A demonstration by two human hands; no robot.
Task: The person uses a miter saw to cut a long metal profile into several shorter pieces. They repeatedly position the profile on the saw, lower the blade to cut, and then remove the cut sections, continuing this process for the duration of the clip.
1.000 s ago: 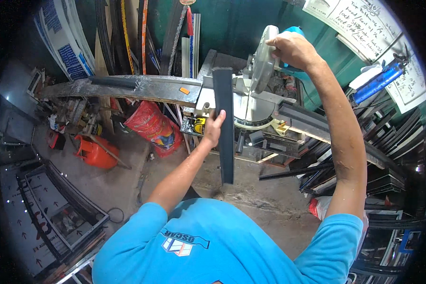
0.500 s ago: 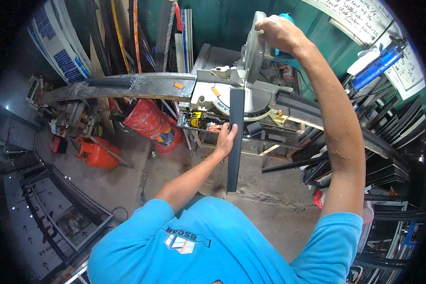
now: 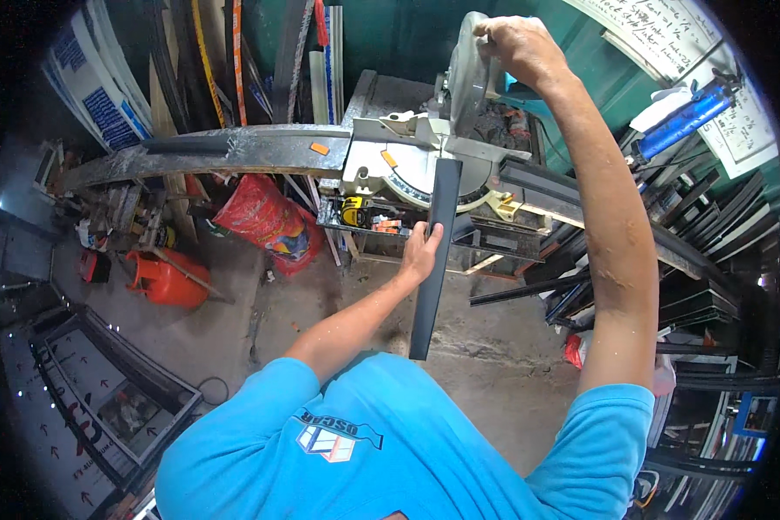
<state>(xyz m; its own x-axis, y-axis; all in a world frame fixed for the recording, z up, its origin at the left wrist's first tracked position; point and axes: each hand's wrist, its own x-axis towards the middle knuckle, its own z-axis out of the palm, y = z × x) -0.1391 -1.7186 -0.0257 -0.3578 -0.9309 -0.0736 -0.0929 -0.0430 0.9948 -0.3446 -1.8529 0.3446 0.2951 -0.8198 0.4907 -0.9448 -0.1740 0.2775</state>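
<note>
My left hand (image 3: pixel 419 253) is closed around a long dark grey metal profile (image 3: pixel 429 303). The profile's far end overlaps the pale turntable of a miter saw (image 3: pixel 470 186), and its near end hangs out toward my body, slightly left. Whether the profile touches the table, I cannot tell. Up at the saw's raised head, my right hand (image 3: pixel 529 54) is wrapped over the handle, just right of the grey blade guard (image 3: pixel 466 82); the handle is mostly hidden by the hand. Two small orange pieces lie near the saw: one (image 3: pixel 389 159) on its table, another (image 3: pixel 320 148) on the left-hand support.
A long metal support (image 3: pixel 269 156) runs left of the saw. Below it are a red sack (image 3: pixel 264 221) and an orange gas cylinder (image 3: pixel 173 279). A tape measure (image 3: pixel 352 211) sits in a tray under the saw. Dark profiles (image 3: pixel 719 225) crowd the right side.
The profile has tilted: its far end has shifted right across the saw table, my left hand moving with it. My right hand stays on the saw handle. The whole view has shifted slightly.
</note>
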